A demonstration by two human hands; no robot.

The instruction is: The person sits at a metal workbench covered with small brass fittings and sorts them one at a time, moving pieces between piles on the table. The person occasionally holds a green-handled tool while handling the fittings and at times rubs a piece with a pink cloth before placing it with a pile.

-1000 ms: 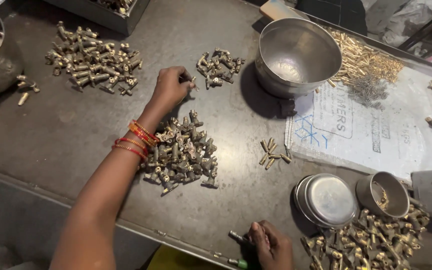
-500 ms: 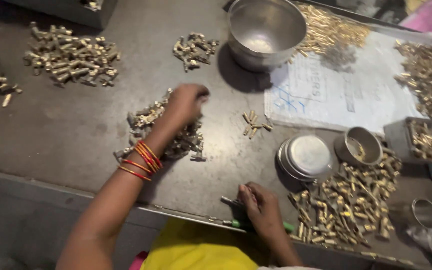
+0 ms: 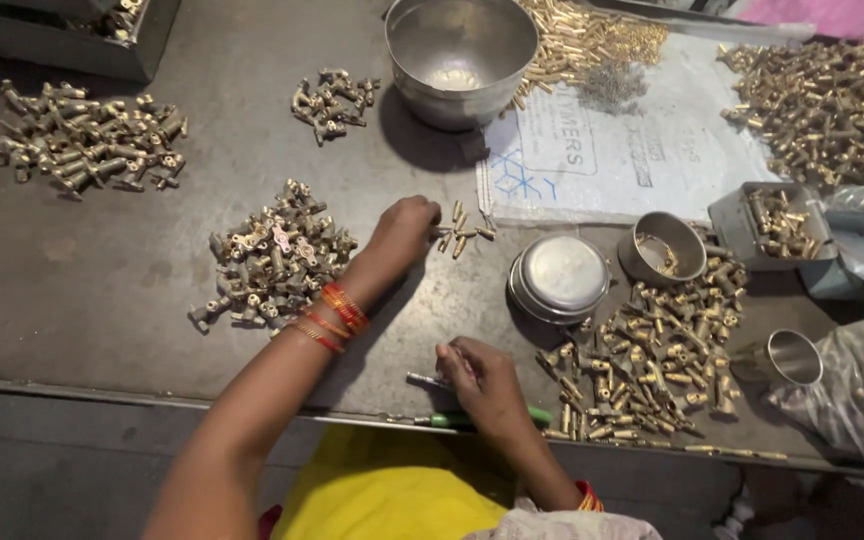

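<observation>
The left hand (image 3: 404,228) is stretched out, its curled fingers laid on a small cluster of brass pins (image 3: 460,232) at its three o'clock; whether one is pinched cannot be told. A heap of brass fittings (image 3: 272,258) is found at its nine o'clock. The right hand (image 3: 480,385) is closed around a small metal piece (image 3: 424,380), above a green-handled screwdriver (image 3: 472,420) at the table edge (image 3: 102,390). A stack of round tin lids (image 3: 560,278) is seen at its one o'clock.

Dark metal bench (image 3: 102,300): brass fitting piles (image 3: 277,260), steel bowl (image 3: 460,55), white sheet (image 3: 622,165), round tins (image 3: 559,278), green screwdriver (image 3: 472,420).
</observation>
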